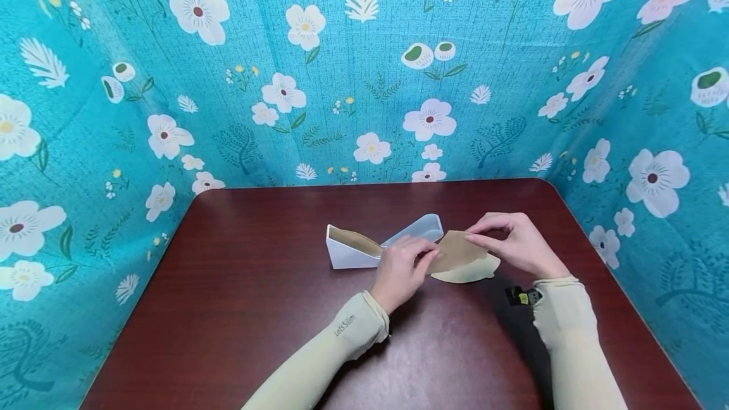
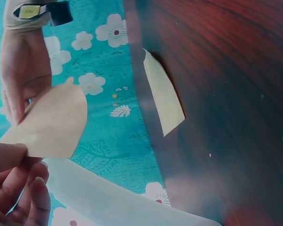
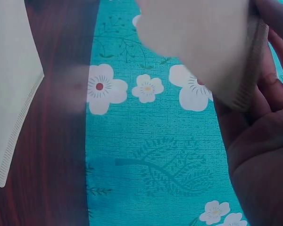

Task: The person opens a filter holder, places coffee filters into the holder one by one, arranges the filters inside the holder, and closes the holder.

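A brown paper filter (image 1: 455,250) is held up between both hands in the head view. The left hand (image 1: 403,267) pinches its left side and the right hand (image 1: 515,242) pinches its upper right corner. In the left wrist view the held filter (image 2: 56,122) looks fan-shaped, with thumb and finger on its edge. A second, paler filter (image 1: 468,270) lies on the table just below and behind the held one. The right wrist view shows the held filter (image 3: 207,42) blurred, with a crimped seam near the fingers, and the lying filter (image 3: 12,89) at the left.
A white open box (image 1: 350,258) with brown filters inside stands left of the left hand. Its translucent lid (image 1: 421,229) lies behind that hand. A dark red table (image 1: 239,296) carries everything, with a blue flowered cloth (image 1: 342,112) hanging behind and at the sides.
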The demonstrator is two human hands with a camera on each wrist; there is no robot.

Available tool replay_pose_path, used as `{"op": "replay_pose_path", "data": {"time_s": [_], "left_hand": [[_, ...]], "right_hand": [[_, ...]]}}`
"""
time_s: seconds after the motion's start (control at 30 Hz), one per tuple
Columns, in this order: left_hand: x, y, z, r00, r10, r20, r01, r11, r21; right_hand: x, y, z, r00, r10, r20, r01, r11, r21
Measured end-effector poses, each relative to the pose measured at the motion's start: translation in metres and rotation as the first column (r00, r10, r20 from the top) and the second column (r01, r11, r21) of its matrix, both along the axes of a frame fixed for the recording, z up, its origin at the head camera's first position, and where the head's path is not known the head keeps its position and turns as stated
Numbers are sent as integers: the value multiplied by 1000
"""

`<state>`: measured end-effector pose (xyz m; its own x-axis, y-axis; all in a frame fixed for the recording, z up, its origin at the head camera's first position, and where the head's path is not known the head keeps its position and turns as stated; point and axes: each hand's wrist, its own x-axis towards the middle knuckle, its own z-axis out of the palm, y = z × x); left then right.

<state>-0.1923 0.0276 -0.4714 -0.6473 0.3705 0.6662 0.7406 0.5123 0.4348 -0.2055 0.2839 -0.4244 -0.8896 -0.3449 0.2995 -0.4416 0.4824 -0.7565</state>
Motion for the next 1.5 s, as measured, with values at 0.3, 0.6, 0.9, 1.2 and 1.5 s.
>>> {"op": "replay_pose_path", "data": {"time_s": [0.3, 0.6, 0.9, 1.2, 1.5], "left_hand": [[-1, 0, 3, 999, 36, 30, -36, 999, -6], [-4, -4, 7, 992, 126, -16, -126, 992, 14], [-5, -5, 8, 995, 96, -1, -96, 995, 2], [-6, -8, 10, 992, 127, -16, -126, 991, 53], [-5, -9, 11, 994, 99, 39, -102, 991, 89]], "right_hand": [[0, -3, 1, 1000, 10, -25, -10, 1000, 5], [0, -2, 0, 999, -35, -14, 35, 999, -26], [0, -6, 3, 996, -12, -85, 8, 999, -41], [3, -8, 4, 992, -88, -90, 84, 995, -48], [3, -8, 4, 987, -75, -141, 71, 997, -29]]}}
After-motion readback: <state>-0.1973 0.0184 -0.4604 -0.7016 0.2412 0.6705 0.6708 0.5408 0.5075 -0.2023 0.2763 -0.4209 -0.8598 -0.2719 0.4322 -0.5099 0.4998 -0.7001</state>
